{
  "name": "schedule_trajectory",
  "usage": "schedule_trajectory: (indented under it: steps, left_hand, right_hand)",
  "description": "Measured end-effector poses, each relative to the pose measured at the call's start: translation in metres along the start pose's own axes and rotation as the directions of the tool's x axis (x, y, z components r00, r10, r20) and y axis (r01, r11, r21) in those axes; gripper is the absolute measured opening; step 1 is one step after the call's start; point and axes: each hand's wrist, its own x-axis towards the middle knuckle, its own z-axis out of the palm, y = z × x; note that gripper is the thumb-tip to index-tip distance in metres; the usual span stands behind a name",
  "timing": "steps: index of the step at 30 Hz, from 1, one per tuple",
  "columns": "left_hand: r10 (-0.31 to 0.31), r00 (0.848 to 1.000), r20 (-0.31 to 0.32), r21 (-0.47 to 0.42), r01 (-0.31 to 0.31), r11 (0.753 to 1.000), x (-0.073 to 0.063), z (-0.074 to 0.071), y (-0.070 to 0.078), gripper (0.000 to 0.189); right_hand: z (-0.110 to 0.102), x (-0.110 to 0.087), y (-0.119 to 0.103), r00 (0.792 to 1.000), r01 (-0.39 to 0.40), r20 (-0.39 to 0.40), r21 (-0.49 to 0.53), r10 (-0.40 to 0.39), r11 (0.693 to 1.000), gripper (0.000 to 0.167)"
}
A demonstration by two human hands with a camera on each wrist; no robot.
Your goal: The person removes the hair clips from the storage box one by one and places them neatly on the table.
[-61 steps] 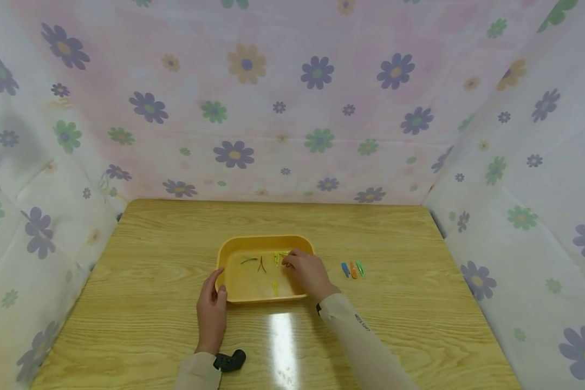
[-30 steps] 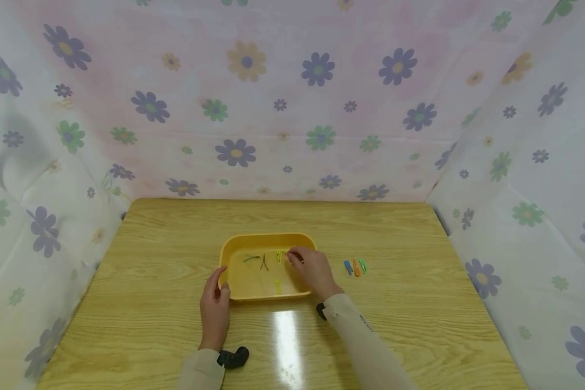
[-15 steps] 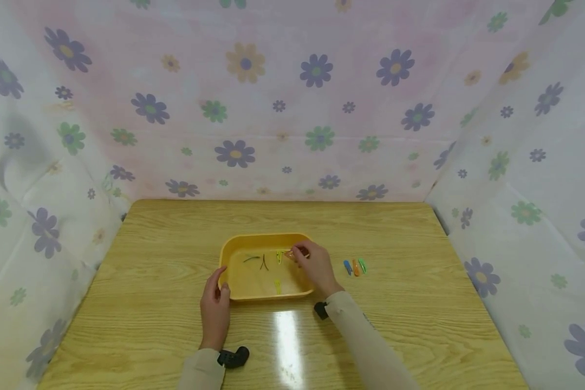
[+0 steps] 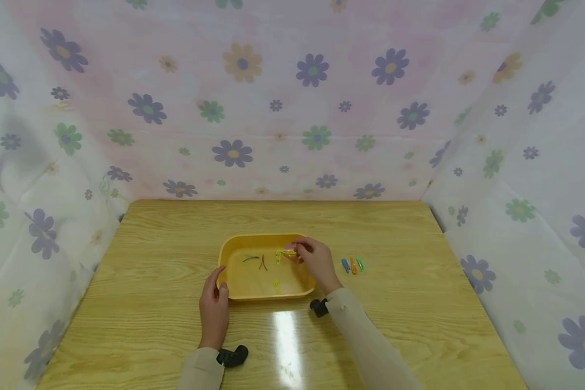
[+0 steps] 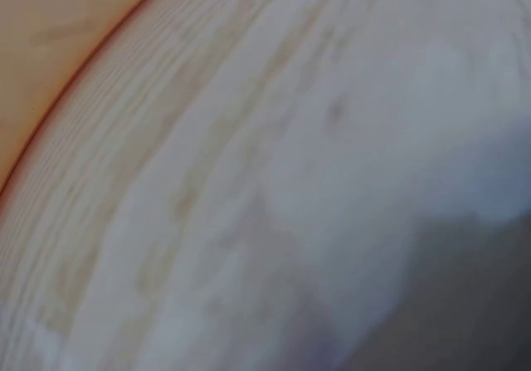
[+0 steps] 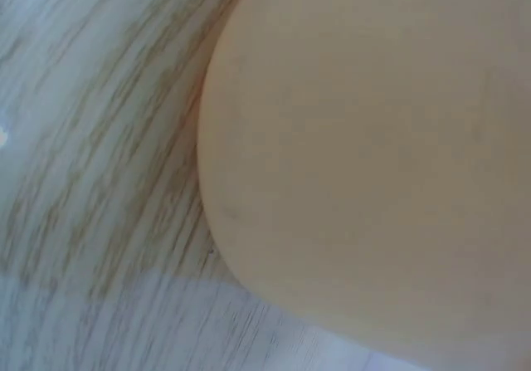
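A yellow plastic tray [image 4: 253, 298] sits on the wooden table, holding several small hair clips. My left hand [image 4: 214, 311] holds its left front corner, thumb and fingers at the rim. Over the tray's back right part, my right hand [image 4: 318, 264] pinches a small pink hair clip [image 4: 289, 246] at its fingertips. Just below lie an orange clip [image 4: 290, 256] and a yellow clip [image 4: 278, 257]. Another yellow clip [image 4: 276, 286] rests near the front wall. A dark green clip [image 4: 250, 258] and a brown, V-shaped clip [image 4: 262, 262] lie left of centre.
On the table right of the tray, a blue clip [image 4: 345, 265], an orange clip [image 4: 353, 265] and a green clip [image 4: 360, 264] stand in a row. Flower-patterned cloth [image 4: 273, 119] hangs behind and on both sides. The wrist views show mainly tray wall and table.
My right hand has lifted slightly and drawn back, its fingertips uncovering the orange clip and then the pink one. The left hand stays at the tray corner.
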Motion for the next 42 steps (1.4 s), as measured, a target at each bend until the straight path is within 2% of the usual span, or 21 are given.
schedule_trajectory:
  steps: [7,13,20,27,31,37,42]
  left_hand:
    - [0.012,1.0,-0.013,0.021,-0.011,1.0,-0.001,0.001,0.0,0.034]
    - [0.017,1.0,-0.014,0.011,-0.017,1.0,0.0,0.001,-0.001,0.034]
    - [0.02,1.0,-0.01,0.01,-0.02,1.0,0.0,0.001,-0.001,0.034]
    - [0.022,1.0,-0.005,0.002,-0.022,1.0,0.001,-0.001,0.0,0.034]
    - [0.028,1.0,-0.001,0.005,-0.028,1.0,0.002,-0.002,0.0,0.034]
    - [0.026,1.0,0.004,0.001,-0.026,1.0,0.003,-0.001,-0.001,0.034]
    - [0.025,1.0,-0.006,-0.001,-0.025,1.0,0.002,0.0,-0.001,0.034]
  right_hand:
    - [-0.003,-0.001,-0.003,0.999,-0.042,0.022,0.063,0.041,0.997,0.026]
    - [-0.006,-0.006,-0.006,0.999,-0.041,-0.013,0.098,0.042,0.994,0.025]
    - [-0.018,-0.012,-0.011,0.992,-0.013,-0.123,0.184,0.036,0.983,0.022]
    - [-0.037,-0.018,-0.021,0.959,-0.006,-0.277,0.202,0.063,0.979,0.021]
    - [-0.048,-0.021,-0.012,0.946,-0.019,-0.314,0.191,0.079,0.981,0.023]
    - [-0.058,-0.025,0.015,0.928,-0.094,-0.347,0.145,0.139,0.985,0.024]
    - [-0.065,-0.033,0.029,0.912,-0.15,-0.365,0.125,0.185,0.981,0.026]
